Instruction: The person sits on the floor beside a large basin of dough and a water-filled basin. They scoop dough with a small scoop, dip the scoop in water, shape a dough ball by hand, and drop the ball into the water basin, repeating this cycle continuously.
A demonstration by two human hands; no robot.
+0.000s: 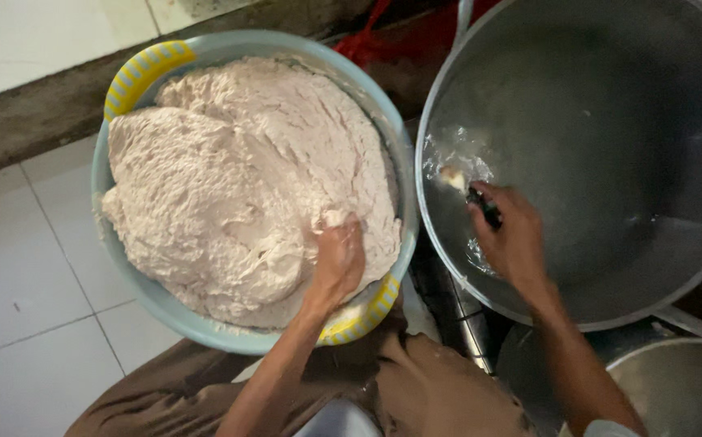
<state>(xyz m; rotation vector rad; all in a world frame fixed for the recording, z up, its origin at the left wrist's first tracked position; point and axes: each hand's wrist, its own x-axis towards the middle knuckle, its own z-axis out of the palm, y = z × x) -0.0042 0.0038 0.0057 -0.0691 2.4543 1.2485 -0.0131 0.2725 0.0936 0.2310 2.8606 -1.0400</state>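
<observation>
A big mound of pale, pinkish-white dough (238,186) fills a light blue plastic basin (124,267), heaped above the rim and rough on top. The left hand (336,263) digs into the dough at the side of the basin nearest the person, fingers (343,231) sunk in and closed around a lump of it, with paste smeared over the knuckles. The basin has two yellow-and-white striped handles: one (144,69) on its far rim, the other (363,311) on its near rim, just beside the left wrist.

To the right of the basin, touching or almost touching its rim, stands a very large metal pot (610,121), grey and shiny inside. The right hand (513,235) reaches over the pot's near wall and is clamped on a small dark-handled tool (485,209); what kind of tool it is cannot be told. A small dab of dough (452,176) sits at the tool's tip against the pot's inner wall, where the metal looks wet and streaked. The two hands are well apart, one in each vessel.

Below the basin, the person's knees in brown cloth (416,380) show. Right of them, under the pot, the rim of a second, smaller metal pot (683,380) comes into view. The basin rests on a white tiled floor (19,275), which spreads out to its left. Beyond the basin, a dark stone step (27,121) runs across, and something red (367,40) lies between the basin and the large pot at their far side.
</observation>
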